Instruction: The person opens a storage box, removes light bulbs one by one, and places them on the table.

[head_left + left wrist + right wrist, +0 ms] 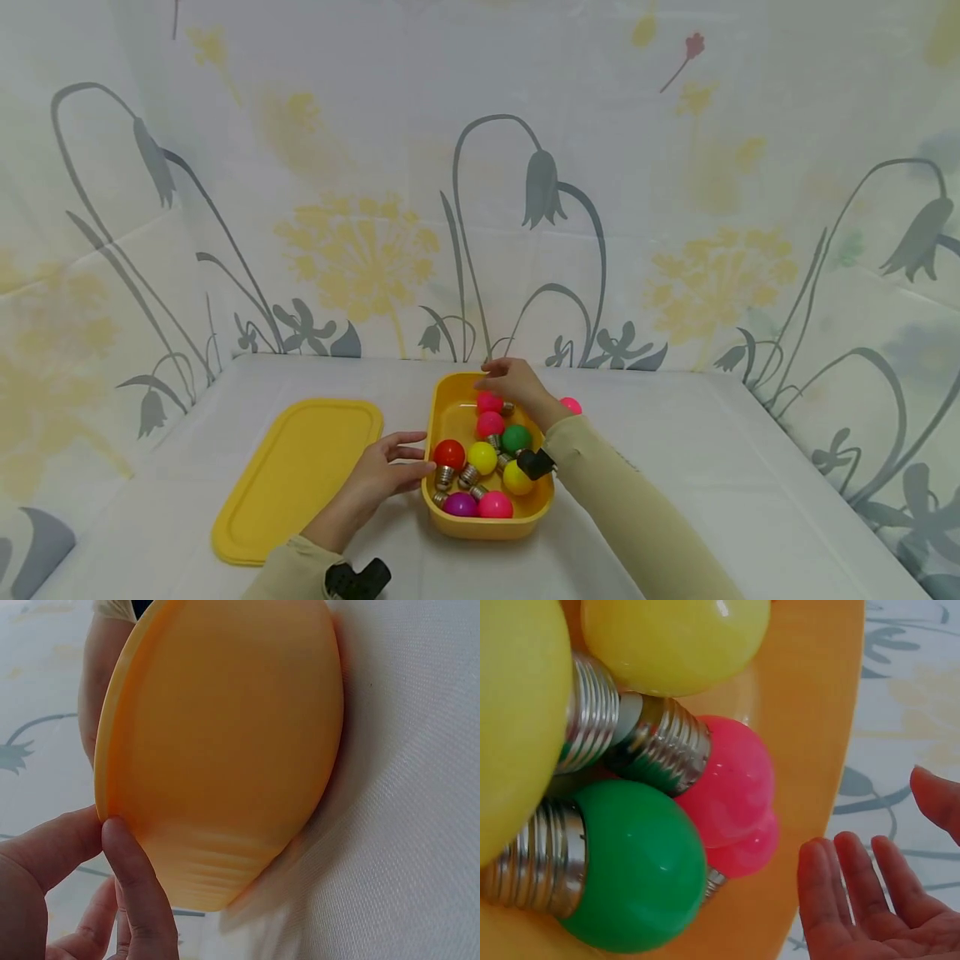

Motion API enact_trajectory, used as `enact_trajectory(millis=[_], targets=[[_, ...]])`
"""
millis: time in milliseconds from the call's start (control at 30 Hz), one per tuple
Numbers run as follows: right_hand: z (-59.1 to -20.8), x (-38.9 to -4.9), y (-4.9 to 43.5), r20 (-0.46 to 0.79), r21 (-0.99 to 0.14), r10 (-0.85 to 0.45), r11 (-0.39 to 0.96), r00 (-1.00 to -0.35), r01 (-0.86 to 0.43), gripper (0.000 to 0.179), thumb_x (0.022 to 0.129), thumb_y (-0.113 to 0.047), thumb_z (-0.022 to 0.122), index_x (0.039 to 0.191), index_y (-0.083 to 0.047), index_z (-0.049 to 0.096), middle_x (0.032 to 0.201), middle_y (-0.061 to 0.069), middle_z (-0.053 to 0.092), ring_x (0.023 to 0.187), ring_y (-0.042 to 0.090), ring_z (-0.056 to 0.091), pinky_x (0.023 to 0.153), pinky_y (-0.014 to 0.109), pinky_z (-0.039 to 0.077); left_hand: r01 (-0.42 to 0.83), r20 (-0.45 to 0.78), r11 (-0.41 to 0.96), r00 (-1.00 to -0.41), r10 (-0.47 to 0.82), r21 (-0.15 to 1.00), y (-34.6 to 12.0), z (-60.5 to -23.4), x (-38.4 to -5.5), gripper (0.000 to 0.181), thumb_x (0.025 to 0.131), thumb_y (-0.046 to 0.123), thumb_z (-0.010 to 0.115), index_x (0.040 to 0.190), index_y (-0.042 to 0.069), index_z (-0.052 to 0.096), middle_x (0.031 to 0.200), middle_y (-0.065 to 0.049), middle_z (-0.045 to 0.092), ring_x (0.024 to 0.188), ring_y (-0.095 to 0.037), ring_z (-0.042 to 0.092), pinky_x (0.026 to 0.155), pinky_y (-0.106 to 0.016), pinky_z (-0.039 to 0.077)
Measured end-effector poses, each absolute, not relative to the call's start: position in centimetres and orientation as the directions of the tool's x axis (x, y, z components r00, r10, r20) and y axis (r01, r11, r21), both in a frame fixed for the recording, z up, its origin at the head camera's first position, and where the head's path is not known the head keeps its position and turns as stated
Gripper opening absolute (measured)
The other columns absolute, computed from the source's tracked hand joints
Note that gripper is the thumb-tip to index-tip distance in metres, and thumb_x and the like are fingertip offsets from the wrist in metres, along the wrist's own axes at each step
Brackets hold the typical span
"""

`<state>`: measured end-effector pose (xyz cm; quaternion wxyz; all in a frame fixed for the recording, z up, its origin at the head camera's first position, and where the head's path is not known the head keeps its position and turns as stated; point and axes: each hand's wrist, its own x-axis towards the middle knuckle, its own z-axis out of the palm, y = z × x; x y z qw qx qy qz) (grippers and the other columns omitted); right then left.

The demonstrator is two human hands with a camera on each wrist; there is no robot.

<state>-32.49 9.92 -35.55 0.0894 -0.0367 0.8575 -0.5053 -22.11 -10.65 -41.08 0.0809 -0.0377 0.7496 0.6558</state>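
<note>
A yellow plastic container [491, 528] holds several round coloured light bulbs with screw bases, among them a red bulb [449, 454], a purple bulb [461, 505] and a green bulb [634, 866]. At the container's left side, my left hand [381, 475] holds the rim lightly between thumb and finger, other fingers loosely extended. My right hand [517, 385] hovers over the far end, fingers spread with nothing between them, beside a pink bulb [489, 402]. In the right wrist view, its fingers [821, 892] stand apart from the bulbs. The right forearm covers part of the container's right side.
A flat yellow lid [300, 475] lies left of the container on the white-covered table. One more pink bulb [571, 406] shows beyond the right forearm, outside the container. A flower-printed cloth [360, 167] hangs behind and at both sides.
</note>
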Motion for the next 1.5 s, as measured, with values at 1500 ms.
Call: enact_trajectory(millis=[1500], targets=[[-39.1,-32.5,6.9,-0.189,-0.769,-0.320,0.636,-0.928,-0.062,0.036,0.072,-0.002,0.074,0.106,0.001,0.061,0.093,0.011,0.058,0.084,0.024,0.054,0.077,0.034,0.052,-0.174,-0.183,0.146,-0.982,0.053,0.974,-10.7,-41.0,-22.1,0.052,0.079,0.011,0.075,0.125,0.002,0.053,0.101,-0.012,0.060,0.081,-0.020,0.060,0.074,-0.034,0.055]])
